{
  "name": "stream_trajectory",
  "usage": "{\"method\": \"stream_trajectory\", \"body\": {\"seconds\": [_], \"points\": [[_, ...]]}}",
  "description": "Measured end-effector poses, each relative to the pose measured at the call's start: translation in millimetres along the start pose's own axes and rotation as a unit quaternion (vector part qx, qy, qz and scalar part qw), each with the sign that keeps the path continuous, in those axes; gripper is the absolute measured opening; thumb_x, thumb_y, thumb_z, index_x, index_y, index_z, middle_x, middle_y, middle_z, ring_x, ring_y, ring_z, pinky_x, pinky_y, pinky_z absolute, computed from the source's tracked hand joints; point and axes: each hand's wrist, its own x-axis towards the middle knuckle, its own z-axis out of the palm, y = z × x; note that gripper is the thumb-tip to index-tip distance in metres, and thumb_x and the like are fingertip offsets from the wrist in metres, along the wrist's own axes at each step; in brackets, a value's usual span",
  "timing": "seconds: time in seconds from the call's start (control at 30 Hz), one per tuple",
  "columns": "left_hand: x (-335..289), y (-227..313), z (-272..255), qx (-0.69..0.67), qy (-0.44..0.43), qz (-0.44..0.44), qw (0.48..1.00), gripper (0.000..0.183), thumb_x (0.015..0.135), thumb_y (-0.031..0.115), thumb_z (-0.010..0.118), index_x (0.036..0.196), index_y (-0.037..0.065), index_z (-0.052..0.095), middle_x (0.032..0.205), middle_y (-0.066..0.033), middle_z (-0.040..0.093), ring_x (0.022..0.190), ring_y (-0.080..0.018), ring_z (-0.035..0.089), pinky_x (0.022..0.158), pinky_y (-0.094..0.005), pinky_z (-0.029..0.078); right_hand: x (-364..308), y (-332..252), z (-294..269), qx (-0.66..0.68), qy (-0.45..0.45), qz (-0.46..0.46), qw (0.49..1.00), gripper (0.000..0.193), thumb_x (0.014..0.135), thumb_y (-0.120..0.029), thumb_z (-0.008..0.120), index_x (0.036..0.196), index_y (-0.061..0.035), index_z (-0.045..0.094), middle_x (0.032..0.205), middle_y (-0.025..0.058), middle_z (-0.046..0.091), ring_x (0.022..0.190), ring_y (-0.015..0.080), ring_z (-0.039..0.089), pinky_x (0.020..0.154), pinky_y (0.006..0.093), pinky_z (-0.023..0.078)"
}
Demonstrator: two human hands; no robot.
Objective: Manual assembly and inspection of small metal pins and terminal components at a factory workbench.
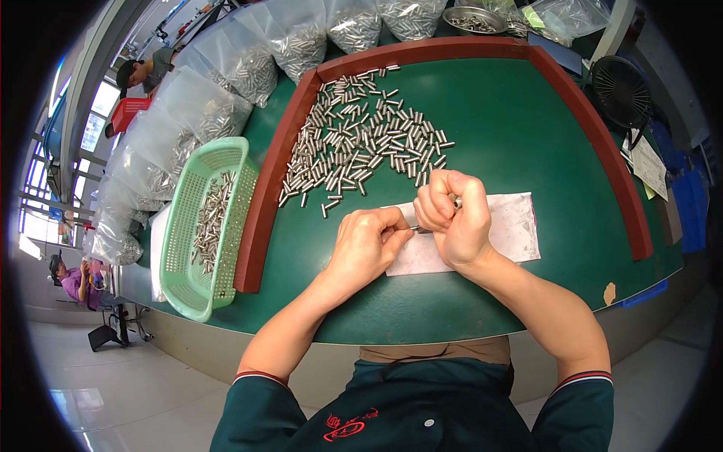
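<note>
Tabletop [497,113], metal piece [416,228] half behind fingers [429,211]

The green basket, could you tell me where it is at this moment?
In the head view, the green basket is on the left, just outside the left bar of the red frame, with clear plastic bags beyond it.

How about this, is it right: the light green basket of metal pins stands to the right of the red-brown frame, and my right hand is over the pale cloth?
Not quite: the light green basket of metal pins stands to the left of the red-brown frame, as the head view shows. Your right hand is indeed over the pale cloth.
</note>
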Motion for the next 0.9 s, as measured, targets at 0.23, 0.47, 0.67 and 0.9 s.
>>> {"method": "stream_trajectory", "body": {"seconds": [0.23, 0.47, 0.67, 0.9], "points": [[0.0, 1.2, 0.5, 0.008, -0.009, -0.008, 1.000, 0.009, 0.068, 0.005, 0.062, 0.066, -0.001, 0.056, 0.055, -0.0124, 0.053, 0.049, -0.0263, 0.052, 0.049, -0.0345, 0.040, 2.1, 1.4, -1.5, 0.010, 0.011, 0.019, 1.000, 0.035, 0.082, -0.026, 0.030, 0.050, -0.0112, 0.026, 0.041, -0.0019, 0.024, 0.038, 0.0078, 0.016, 0.038, 0.0245, 0.015], [-1.3, -3.1, -2.9, -0.004, 0.012, 0.020, 1.000, 0.009, 0.071, 0.005, 0.063, 0.069, -0.002, 0.056, 0.050, -0.0021, 0.047, 0.045, -0.0086, 0.040, 0.043, -0.0246, 0.034, 1.8, 0.3, 2.7, 0.029, 0.024, 0.000, 0.999, 0.032, 0.080, -0.018, 0.031, 0.050, -0.0093, 0.027, 0.042, -0.0013, 0.025, 0.038, 0.0058, 0.017, 0.037, 0.0240, 0.013], [8.2, -25.4, -19.9, -0.634, -0.092, -0.100, 0.761, 0.011, 0.081, 0.014, 0.060, 0.087, 0.007, 0.054, 0.079, -0.0043, 0.052, 0.054, -0.0049, 0.034, 0.052, -0.0175, 0.029, 3.8, -5.0, 0.5, 0.074, 0.043, 0.026, 0.996, 0.031, 0.079, -0.018, 0.030, 0.049, -0.0110, 0.025, 0.040, -0.0013, 0.023, 0.037, 0.0068, 0.015, 0.035, 0.0240, 0.012], [7.9, -36.1, -18.0, -0.691, -0.078, -0.091, 0.713, 0.014, 0.081, 0.011, 0.059, 0.093, 0.005, 0.055, 0.081, -0.0035, 0.054, 0.058, -0.0059, 0.038, 0.055, -0.0179, 0.032, 2.5, -4.3, 5.3, 0.071, 0.046, 0.029, 0.996, 0.032, 0.081, -0.019, 0.029, 0.050, -0.0114, 0.025, 0.040, -0.0019, 0.023, 0.037, 0.0070, 0.014, 0.035, 0.0241, 0.013]]}}
